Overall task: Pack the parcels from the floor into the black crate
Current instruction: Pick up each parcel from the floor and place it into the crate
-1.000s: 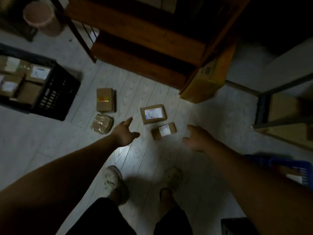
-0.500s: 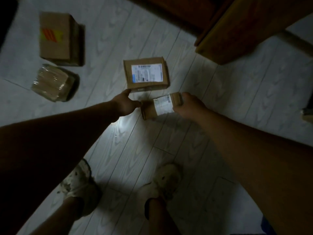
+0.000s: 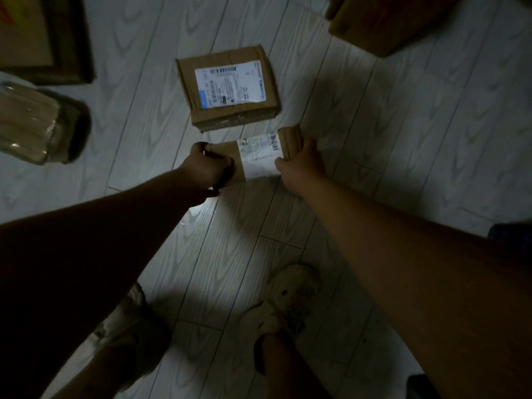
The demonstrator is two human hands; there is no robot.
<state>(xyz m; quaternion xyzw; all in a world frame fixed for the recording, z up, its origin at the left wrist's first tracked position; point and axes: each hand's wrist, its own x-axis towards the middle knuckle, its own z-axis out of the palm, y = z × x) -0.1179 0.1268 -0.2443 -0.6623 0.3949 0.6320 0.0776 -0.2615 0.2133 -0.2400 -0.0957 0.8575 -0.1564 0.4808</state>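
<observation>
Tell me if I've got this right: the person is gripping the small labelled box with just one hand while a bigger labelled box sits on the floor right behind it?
Not quite. The head view shows both hands on the small box: the left hand grips one end and the right hand the other. The rest holds: the bigger labelled box sits on the floor just behind it.

small parcel before larger parcel (just beside)

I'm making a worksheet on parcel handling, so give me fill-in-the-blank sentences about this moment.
The small parcel is gripped by ____ hands.
The left hand grips its ____ end.
The larger parcel has a white ____ on top.
The wrapped bundle lies at the picture's ____ edge.

Missing: both; left; label; left
</observation>
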